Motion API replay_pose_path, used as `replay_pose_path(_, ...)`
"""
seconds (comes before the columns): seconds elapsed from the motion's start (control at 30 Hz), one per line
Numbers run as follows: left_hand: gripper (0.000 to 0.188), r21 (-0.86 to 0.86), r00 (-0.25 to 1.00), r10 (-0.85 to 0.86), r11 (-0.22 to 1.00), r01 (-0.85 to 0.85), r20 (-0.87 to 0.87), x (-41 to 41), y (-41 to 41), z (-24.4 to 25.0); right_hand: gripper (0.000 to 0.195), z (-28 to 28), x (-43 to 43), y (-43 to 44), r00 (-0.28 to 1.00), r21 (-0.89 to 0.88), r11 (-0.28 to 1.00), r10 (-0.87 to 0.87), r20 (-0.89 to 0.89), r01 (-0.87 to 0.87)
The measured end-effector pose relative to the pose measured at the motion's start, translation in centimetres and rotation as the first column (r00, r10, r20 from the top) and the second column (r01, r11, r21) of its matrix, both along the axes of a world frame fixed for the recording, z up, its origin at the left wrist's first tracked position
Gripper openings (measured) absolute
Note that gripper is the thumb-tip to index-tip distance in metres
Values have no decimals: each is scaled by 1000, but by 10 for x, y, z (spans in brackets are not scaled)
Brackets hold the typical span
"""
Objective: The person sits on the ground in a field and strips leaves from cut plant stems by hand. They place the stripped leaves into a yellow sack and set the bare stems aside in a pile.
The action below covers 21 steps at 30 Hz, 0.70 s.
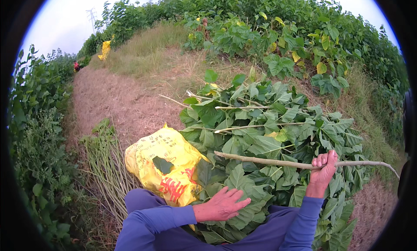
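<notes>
My right hand [324, 169] is closed around a long bare branch [264, 160], which reaches across the leaf pile from near the yellow bag to the far right. My left hand [223, 203] lies palm down, fingers spread, on large green leaves [246, 194] over my lap. Just left of those leaves sits a yellow plastic bag [146, 153] with red writing, and a single dark green leaf [163, 165] rests on it. In front of me spreads a pile of leafy branches [267, 143], several with pale cut ends pointing left. What lies under my left palm is hidden.
Stripped stems [109, 166] are heaped left of the bag. Dry grass ground [107, 98] runs away at the upper left. Dense leafy plants [39, 104] stand along the left, with more behind the pile [286, 32]. A yellow bag [105, 50] stands far off.
</notes>
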<state>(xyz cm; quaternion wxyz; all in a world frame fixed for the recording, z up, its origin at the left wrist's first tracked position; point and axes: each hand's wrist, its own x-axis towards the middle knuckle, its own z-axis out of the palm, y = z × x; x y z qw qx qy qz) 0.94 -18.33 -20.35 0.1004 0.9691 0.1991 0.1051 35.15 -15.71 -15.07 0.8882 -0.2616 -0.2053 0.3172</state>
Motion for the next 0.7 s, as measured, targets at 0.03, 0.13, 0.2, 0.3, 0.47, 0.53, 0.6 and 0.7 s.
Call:
replay_pose_path(0.03, 73, 42, 995, -3, 999, -1, 102, 4, 3, 13, 14, 2, -5, 1, 1000, -9, 1000, -16, -23, 16)
replay_pose_path(0.13, 66, 189, 935, 56, 974, -129, 352, 19, 15, 53, 14, -4, -16, 4, 997, -15, 999, 46, -68, -47)
replay_pose_path(0.2, 64, 242, 910, 108, 945, -219, 400, 32, 28, 72, 15, -6, -25, 4, 992, -11, 996, 90, -90, -91)
replay_pose_path(0.3, 62, 275, 891, 164, 914, -299, 425, 52, 45, 82, 16, -10, -46, 7, 969, -28, 983, 173, -175, -181)
replay_pose_path(0.47, 30, 307, 888, 180, 894, -327, 423, 62, 70, 60, 24, -27, -55, 10, 917, -40, 939, 325, -231, -342)
replay_pose_path(0.53, 26, 339, 863, 155, 875, -346, 482, 59, 76, 58, 28, -14, -65, 9, 921, -64, 938, 317, -226, -339)
replay_pose_path(0.6, 26, 322, 874, 160, 887, -331, 458, 45, 81, 54, 36, -14, -61, 8, 911, -26, 928, 358, -206, -371)
replay_pose_path(0.7, 26, 301, 892, 190, 895, -329, 411, 9, 86, 52, 41, -16, -42, 11, 857, 48, 911, 403, -321, -410)
